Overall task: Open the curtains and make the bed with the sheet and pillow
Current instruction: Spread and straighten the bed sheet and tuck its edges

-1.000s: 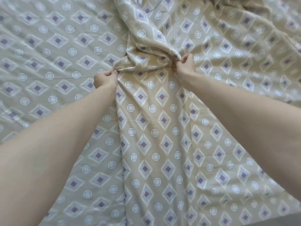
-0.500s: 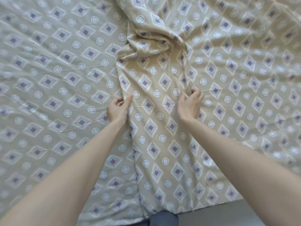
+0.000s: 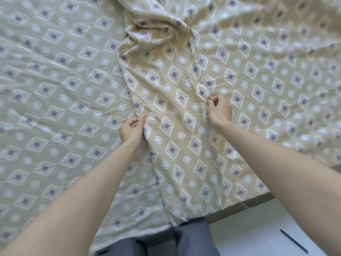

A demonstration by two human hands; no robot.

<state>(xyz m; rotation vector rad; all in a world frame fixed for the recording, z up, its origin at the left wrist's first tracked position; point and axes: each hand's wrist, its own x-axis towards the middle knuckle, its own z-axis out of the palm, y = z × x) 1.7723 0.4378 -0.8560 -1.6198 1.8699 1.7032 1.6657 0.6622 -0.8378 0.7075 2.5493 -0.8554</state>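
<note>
A beige sheet (image 3: 171, 111) with purple diamonds and white rings lies over the bed, folded into a long band down the middle and bunched in a knot of creases at the top. My left hand (image 3: 132, 129) pinches the band's left fold edge. My right hand (image 3: 219, 109) pinches the right fold edge. Both arms reach forward from the bottom of the view. No pillow or curtain is in sight.
The same patterned fabric (image 3: 55, 93) covers the bed to the left and right. The bed's near edge (image 3: 230, 213) runs along the bottom right, with pale floor (image 3: 267, 231) beyond it. My grey trousers (image 3: 184, 237) touch the edge.
Both hands have drawn back toward me along the folded band, away from the bunched creases. The view has tilted down, so the bed edge, floor and trousers now show.
</note>
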